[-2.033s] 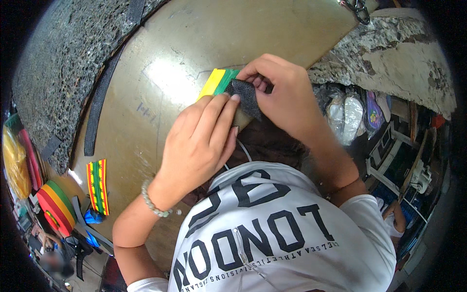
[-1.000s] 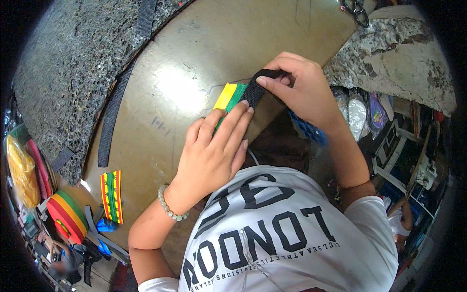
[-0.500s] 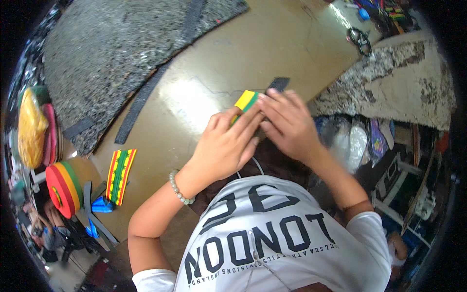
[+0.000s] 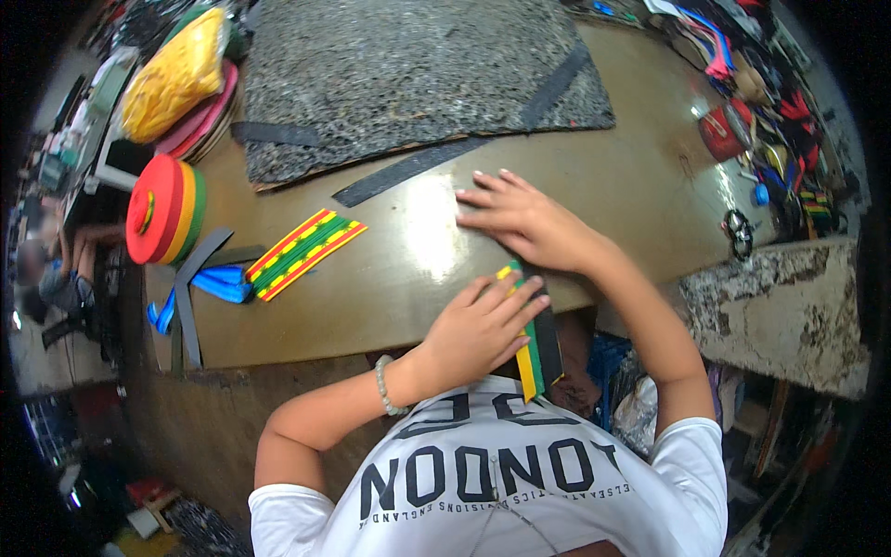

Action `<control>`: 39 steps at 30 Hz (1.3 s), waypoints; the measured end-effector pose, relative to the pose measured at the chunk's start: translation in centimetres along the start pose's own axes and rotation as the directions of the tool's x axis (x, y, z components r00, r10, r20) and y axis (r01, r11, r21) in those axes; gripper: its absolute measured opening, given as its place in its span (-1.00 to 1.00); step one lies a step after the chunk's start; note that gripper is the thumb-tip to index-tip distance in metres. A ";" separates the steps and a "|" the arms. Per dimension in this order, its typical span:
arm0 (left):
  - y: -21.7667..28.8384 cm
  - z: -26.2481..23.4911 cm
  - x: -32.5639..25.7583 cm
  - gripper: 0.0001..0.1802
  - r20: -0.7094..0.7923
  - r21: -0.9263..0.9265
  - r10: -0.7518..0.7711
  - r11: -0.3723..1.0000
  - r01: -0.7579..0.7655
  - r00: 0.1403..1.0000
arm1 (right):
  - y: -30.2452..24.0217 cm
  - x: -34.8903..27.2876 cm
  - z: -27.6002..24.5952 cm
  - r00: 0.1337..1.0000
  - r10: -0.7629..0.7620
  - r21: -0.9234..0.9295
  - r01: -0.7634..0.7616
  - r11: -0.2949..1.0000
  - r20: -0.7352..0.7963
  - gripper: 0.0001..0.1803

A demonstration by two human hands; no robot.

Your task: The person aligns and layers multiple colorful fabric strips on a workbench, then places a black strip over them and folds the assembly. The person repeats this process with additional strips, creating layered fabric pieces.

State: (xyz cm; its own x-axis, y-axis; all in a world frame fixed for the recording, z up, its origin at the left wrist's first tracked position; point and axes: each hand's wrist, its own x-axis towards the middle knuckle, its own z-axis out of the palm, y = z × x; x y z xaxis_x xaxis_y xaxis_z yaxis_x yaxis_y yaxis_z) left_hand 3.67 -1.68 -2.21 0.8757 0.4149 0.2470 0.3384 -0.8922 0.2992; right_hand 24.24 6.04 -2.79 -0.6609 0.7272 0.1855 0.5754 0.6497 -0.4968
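My left hand (image 4: 487,320) lies across a yellow-and-green strip (image 4: 530,369) at the table's near edge, its fingers stretched over the top. A black strip (image 4: 548,345) runs along the right side of the coloured one, and the lower ends of both reach past the edge toward my shirt. Farther up, my right hand (image 4: 538,223) rests palm down on the tabletop with its fingers spread, holding nothing. Left of my hands is a flat set of red, yellow and green patterned strips (image 4: 306,252).
A large speckled grey board (image 4: 418,74) covers the far side, with a black strip (image 4: 408,172) before it. At left sit a red, yellow and green roll (image 4: 153,209), a blue bundle (image 4: 223,283) and a yellow bag (image 4: 176,74). Scissors (image 4: 738,232) lie at right.
My right hand has parted from my left and spread on the table. The coloured strip has come nearer my body, under my left hand. The view has shifted.
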 end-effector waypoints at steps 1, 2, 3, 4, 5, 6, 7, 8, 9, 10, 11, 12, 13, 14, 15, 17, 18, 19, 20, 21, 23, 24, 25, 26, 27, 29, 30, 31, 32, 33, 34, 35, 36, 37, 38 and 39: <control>0.0 -0.4 -1.0 -0.39 -0.032 0.103 -0.070 0.992 0.072 0.997 | 0.4 2.2 0.4 0.996 -0.047 -0.010 0.046 0.999 -0.075 -0.61; 0.1 -0.8 -1.8 -0.37 -0.051 0.131 -0.191 0.972 0.197 0.980 | 0.6 4.4 0.8 0.993 -0.088 0.014 0.089 0.996 -0.081 -0.62; 0.5 -1.2 -2.6 -0.36 -0.040 0.166 -0.315 0.934 0.317 0.948 | 0.5 6.6 1.3 0.992 -0.102 0.036 0.105 0.994 -0.073 -0.63; 0.8 -1.6 -3.3 -0.34 -0.034 0.201 -0.430 0.881 0.428 0.902 | 0.3 8.4 1.8 0.982 -0.154 0.058 0.161 0.985 -0.112 -0.65; 0.9 -1.9 -4.0 -0.35 -0.112 0.241 -0.471 0.841 0.484 0.875 | 0.0 10.1 2.4 0.987 -0.140 0.030 0.142 0.989 -0.079 -0.63; 1.1 -2.1 -4.4 -0.37 -0.127 0.243 -0.500 0.822 0.515 0.857 | -0.5 11.6 3.0 0.982 -0.164 0.003 0.165 0.986 -0.092 -0.62; 1.2 -2.3 -4.8 -0.38 -0.143 0.250 -0.528 0.799 0.547 0.837 | -0.7 12.4 3.3 0.976 -0.196 -0.016 0.195 0.981 -0.096 -0.60; 1.3 -2.3 -5.0 -0.40 -0.158 0.254 -0.556 0.776 0.577 0.816 | -0.9 12.9 3.6 0.985 -0.150 -0.088 0.142 0.986 -0.088 -0.61; 1.1 -2.2 -5.1 -0.45 -0.229 0.200 -0.528 0.797 0.570 0.818 | -1.0 13.0 3.7 0.991 -0.109 -0.150 0.097 0.984 -0.071 -0.63; 1.0 -2.0 -5.1 -0.44 -0.247 0.186 -0.526 0.798 0.573 0.814 | -1.0 12.6 3.5 0.992 -0.092 -0.208 0.073 0.975 -0.084 -0.63; 0.7 -1.7 -4.9 -0.44 -0.270 0.168 -0.519 0.804 0.570 0.811 | -0.8 11.8 3.0 0.987 -0.120 -0.211 0.096 0.973 -0.103 -0.68; 0.5 -1.4 -4.8 -0.43 -0.283 0.143 -0.523 0.806 0.575 0.804 | -0.6 10.8 2.2 0.992 -0.097 -0.229 0.075 0.971 -0.084 -0.72; 0.4 -1.0 -4.6 -0.46 -0.310 0.074 -0.526 0.817 0.571 0.792 | -0.4 9.2 1.0 0.996 -0.060 -0.183 0.047 0.982 -0.064 -0.76; 0.4 -0.8 -4.4 -0.46 -0.317 0.034 -0.537 0.817 0.576 0.781 | -0.3 7.6 -0.6 0.989 -0.100 -0.131 0.085 0.988 -0.112 -0.80; 0.3 -0.6 -4.2 -0.46 -0.319 -0.009 -0.558 0.810 0.586 0.766 | -0.3 5.7 -2.4 0.975 -0.008 -0.003 0.007 1.000 -0.224 -0.80; 0.1 -0.8 -3.8 -0.50 -0.313 -0.097 -0.597 0.793 0.601 0.738 | -1.5 0.9 -6.5 0.828 0.167 0.130 -0.115 0.985 -0.535 -0.84; 0.2 -1.1 -3.7 -0.51 -0.311 -0.116 -0.606 0.789 0.604 0.732 | -2.7 -1.4 -8.3 0.631 0.414 0.386 -0.191 0.903 -0.656 -0.83; 0.2 -1.5 -3.5 -0.52 -0.310 -0.132 -0.616 0.782 0.609 0.724 | -4.1 -3.2 -9.4 0.392 0.489 0.493 -0.100 0.864 -0.779 -0.79; 0.2 -2.1 -3.4 -0.53 -0.285 -0.153 -0.640 0.766 0.625 0.714 | -5.8 -5.2 -10.3 0.235 0.540 0.507 -0.190 0.841 -0.808 -0.75; 0.1 -2.8 -3.3 -0.53 -0.296 -0.109 -0.610 0.786 0.608 0.735 | -7.7 -6.9 -10.8 0.245 0.528 0.466 -0.269 0.843 -0.813 -0.84; 0.8 -3.7 -3.0 -0.50 -0.218 -0.460 -0.632 0.739 0.493 0.744 | -11.4 -9.3 -9.4 0.481 0.587 0.546 -0.240 0.802 -0.651 -0.82; 1.3 -3.9 -2.9 -0.48 -0.168 -0.611 -0.643 0.663 0.432 0.747 | -12.9 -10.0 -8.5 0.680 0.531 0.286 -0.449 0.847 -0.505 -0.84; 1.9 -4.2 -3.0 -0.40 -0.005 -0.818 -0.608 0.459 0.346 0.794 | -13.3 -10.1 -7.1 0.792 0.538 0.147 -0.518 0.843 -0.288 -0.85; 2.4 -4.0 -2.9 -0.39 0.148 -0.939 -0.548 0.182 0.290 0.823 | -13.5 -10.0 -5.3 0.851 0.507 0.161 -0.486 0.859 -0.136 -0.82; 2.7 -3.8 -3.0 -0.48 0.240 -0.931 -0.521 0.117 0.347 0.819 | -13.4 -9.6 -3.4 0.894 0.433 0.171 -0.411 0.895 -0.117 -0.81; 3.3 -3.1 -3.5 -0.60 0.268 -0.912 -0.490 0.148 0.382 0.830 | -13.3 -9.3 -0.7 0.913 0.400 0.298 -0.361 0.884 -0.079 -0.73; 3.3 -2.8 -3.9 -0.66 0.225 -0.895 -0.493 0.238 0.379 0.840 | -13.2 -9.2 0.3 0.916 0.400 0.352 -0.364 0.862 -0.034 -0.69; 3.3 -2.5 -4.3 -0.72 0.208 -0.859 -0.503 0.317 0.402 0.839 | -13.1 -9.1 1.1 0.906 0.422 0.482 -0.380 0.789 0.025 -0.65; 3.5 -2.4 -4.9 -0.75 0.151 -0.862 -0.493 0.358 0.358 0.857 | -13.0 -9.1 1.6 0.891 0.447 0.600 -0.403 0.691 0.084 -0.60; 3.6 -2.2 -5.5 -0.79 0.122 -0.856 -0.490 0.388 0.341 0.863 | -12.8 -9.1 1.8 0.873 0.459 0.698 -0.432 0.571 0.165 -0.56; 3.7 -2.1 -6.0 -0.82 0.089 -0.846 -0.480 0.426 0.320 0.873 | -12.6 -9.2 1.9 0.858 0.458 0.757 -0.454 0.470 0.231 -0.53; 3.8 -1.9 -6.6 -0.77 0.109 -0.827 -0.494 0.436 0.354 0.863 | -12.4 -9.2 2.0 0.840 0.440 0.799 -0.487 0.352 0.318 -0.50; 4.0 -1.8 -7.0 -0.76 0.111 -0.836 -0.531 0.407 0.368 0.840 | -12.1 -9.3 1.9 0.817 0.408 0.824 -0.521 0.221 0.407 -0.46; 4.1 -1.7 -7.3 -0.75 0.110 -0.839 -0.562 0.390 0.380 0.820 | -11.9 -9.2 2.0 0.854 0.383 0.793 -0.489 0.363 0.351 -0.57; 4.3 -1.6 -7.6 -0.75 0.109 -0.842 -0.592 0.372 0.390 0.799 | -11.6 -9.1 1.9 0.854 0.388 0.764 -0.496 0.413 0.345 -0.62; 4.3 -1.6 -7.8 -0.70 0.123 -0.834 -0.602 0.369 0.411 0.789 | -11.5 -9.0 1.9 0.851 0.399 0.728 -0.509 0.459 0.343 -0.66</control>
State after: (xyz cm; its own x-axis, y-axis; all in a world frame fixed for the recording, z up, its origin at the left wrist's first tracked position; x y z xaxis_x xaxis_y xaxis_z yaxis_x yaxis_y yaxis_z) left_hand -2.24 -8.47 -1.39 0.5296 0.8426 -0.0982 0.1970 -0.0096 0.9804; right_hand 22.66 -8.45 -0.35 -0.4979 0.8016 -0.3310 0.2499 -0.2329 -0.9398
